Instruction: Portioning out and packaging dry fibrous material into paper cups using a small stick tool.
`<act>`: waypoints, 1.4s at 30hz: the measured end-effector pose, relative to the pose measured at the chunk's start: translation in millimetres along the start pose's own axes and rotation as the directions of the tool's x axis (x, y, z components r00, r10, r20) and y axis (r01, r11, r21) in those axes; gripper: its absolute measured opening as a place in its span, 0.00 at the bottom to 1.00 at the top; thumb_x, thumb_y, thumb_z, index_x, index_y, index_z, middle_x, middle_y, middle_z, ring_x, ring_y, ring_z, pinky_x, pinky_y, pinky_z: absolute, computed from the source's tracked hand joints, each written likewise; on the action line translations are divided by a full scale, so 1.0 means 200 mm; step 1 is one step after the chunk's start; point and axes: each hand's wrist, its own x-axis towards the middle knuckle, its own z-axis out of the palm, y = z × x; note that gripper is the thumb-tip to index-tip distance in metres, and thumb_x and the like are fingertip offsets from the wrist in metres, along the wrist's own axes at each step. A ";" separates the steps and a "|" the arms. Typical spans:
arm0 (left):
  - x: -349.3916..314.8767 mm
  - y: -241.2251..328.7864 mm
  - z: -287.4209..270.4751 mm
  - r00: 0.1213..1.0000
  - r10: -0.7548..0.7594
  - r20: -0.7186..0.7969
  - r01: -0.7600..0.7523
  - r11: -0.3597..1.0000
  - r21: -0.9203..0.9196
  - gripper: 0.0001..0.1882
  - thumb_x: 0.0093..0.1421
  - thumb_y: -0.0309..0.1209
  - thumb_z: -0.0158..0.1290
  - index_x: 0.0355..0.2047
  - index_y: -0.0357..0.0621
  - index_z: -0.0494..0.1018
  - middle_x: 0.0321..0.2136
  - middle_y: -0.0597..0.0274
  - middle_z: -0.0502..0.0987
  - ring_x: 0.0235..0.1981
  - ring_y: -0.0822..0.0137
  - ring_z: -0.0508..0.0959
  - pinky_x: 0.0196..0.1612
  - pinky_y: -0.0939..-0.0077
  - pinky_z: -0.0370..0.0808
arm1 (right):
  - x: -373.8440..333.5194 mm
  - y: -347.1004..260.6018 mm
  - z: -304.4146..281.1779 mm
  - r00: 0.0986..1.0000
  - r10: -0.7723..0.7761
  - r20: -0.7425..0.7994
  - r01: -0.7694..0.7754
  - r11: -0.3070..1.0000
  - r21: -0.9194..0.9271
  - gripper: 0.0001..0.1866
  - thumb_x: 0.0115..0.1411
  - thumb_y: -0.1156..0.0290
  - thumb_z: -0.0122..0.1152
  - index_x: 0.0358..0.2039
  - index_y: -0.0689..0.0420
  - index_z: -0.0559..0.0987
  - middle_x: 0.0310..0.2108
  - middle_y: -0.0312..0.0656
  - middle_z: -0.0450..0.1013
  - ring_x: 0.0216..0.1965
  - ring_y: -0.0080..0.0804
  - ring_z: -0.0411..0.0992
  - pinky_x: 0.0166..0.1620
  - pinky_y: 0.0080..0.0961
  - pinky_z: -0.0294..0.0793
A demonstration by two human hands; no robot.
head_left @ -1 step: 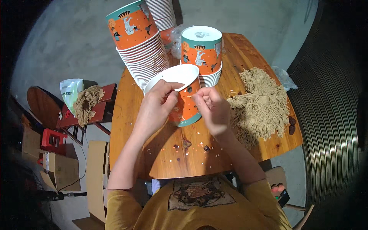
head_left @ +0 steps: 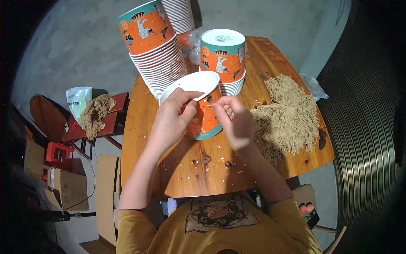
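Note:
An orange paper bucket (head_left: 203, 116) with a teal band stands tilted on the table in front of me, its white open end (head_left: 198, 80) turned up and away to the left. My left hand (head_left: 179, 108) is closed on its rim, the thumb and fingers pinching the edge. Beside the bucket's right wall, my right hand (head_left: 232, 118) is closed with thumb and forefinger pinched on a thin tan cord, of which only a short end shows. To the right lies a heap of tan cords (head_left: 292, 114).
Behind the bucket rise a tall leaning stack of paper buckets (head_left: 156, 67) and a shorter stack (head_left: 223, 59). Small punched paper dots (head_left: 211, 167) are scattered on the wooden table (head_left: 270, 55). At left are a red bench (head_left: 114, 108) with more cords (head_left: 99, 110) and cardboard boxes (head_left: 69, 190).

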 end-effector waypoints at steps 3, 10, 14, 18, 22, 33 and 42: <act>-0.01 0.00 0.01 0.998 -0.058 0.005 0.058 0.986 -0.155 0.13 0.59 0.25 0.45 0.43 0.35 0.73 0.28 0.56 0.68 0.28 0.65 0.72 0.35 0.72 0.70 | 0.03 0.07 0.04 1.000 -0.027 0.001 0.027 0.999 -0.030 0.05 0.60 0.73 0.54 0.34 0.61 0.71 0.24 0.35 0.73 0.25 0.16 0.70 0.29 0.15 0.71; -0.01 0.03 -0.02 0.998 -0.053 0.037 0.053 0.998 -0.019 0.14 0.59 0.26 0.45 0.44 0.34 0.72 0.28 0.56 0.68 0.28 0.66 0.72 0.35 0.72 0.70 | 0.04 0.08 0.07 1.000 0.009 0.020 -0.008 0.998 -0.057 0.06 0.61 0.73 0.53 0.35 0.62 0.69 0.26 0.39 0.75 0.29 0.21 0.74 0.32 0.17 0.73; -0.02 0.04 -0.02 0.997 -0.055 0.046 0.055 0.998 -0.006 0.14 0.59 0.27 0.45 0.44 0.34 0.72 0.28 0.56 0.68 0.28 0.65 0.72 0.35 0.72 0.70 | 0.04 0.10 0.08 0.998 -0.066 -0.017 0.065 0.997 -0.051 0.05 0.61 0.74 0.52 0.34 0.62 0.69 0.26 0.40 0.75 0.28 0.22 0.75 0.32 0.18 0.75; -0.02 0.03 -0.02 0.998 -0.045 0.047 0.046 0.998 -0.038 0.15 0.59 0.27 0.45 0.44 0.34 0.72 0.28 0.55 0.69 0.28 0.65 0.72 0.35 0.71 0.70 | 0.04 0.09 0.08 0.994 -0.100 -0.045 0.095 0.991 -0.094 0.05 0.61 0.74 0.53 0.34 0.62 0.69 0.25 0.41 0.74 0.27 0.24 0.75 0.31 0.20 0.76; -0.02 0.00 -0.01 0.999 -0.017 0.037 0.018 0.999 -0.039 0.15 0.58 0.27 0.46 0.44 0.35 0.72 0.28 0.55 0.69 0.28 0.64 0.73 0.35 0.70 0.70 | 0.04 0.10 0.10 0.986 -0.153 -0.066 0.141 0.978 -0.152 0.05 0.60 0.74 0.53 0.33 0.62 0.68 0.24 0.41 0.74 0.27 0.24 0.76 0.30 0.20 0.76; -0.01 -0.02 0.00 0.977 -0.061 0.203 0.083 0.991 -0.102 0.14 0.62 0.27 0.43 0.47 0.35 0.71 0.31 0.62 0.70 0.35 0.72 0.72 0.41 0.78 0.69 | 0.01 0.07 0.05 0.990 -0.138 -0.038 0.123 0.956 -0.265 0.06 0.59 0.74 0.55 0.34 0.61 0.70 0.22 0.37 0.73 0.23 0.20 0.72 0.28 0.18 0.71; 0.12 0.00 0.11 0.844 -0.160 0.512 0.228 0.971 -0.072 0.10 0.65 0.31 0.43 0.38 0.36 0.70 0.25 0.70 0.70 0.27 0.78 0.68 0.34 0.82 0.71 | -0.07 0.18 -0.07 0.997 -0.076 -0.005 0.077 0.994 0.082 0.06 0.62 0.70 0.51 0.35 0.59 0.70 0.23 0.38 0.71 0.23 0.23 0.71 0.27 0.21 0.71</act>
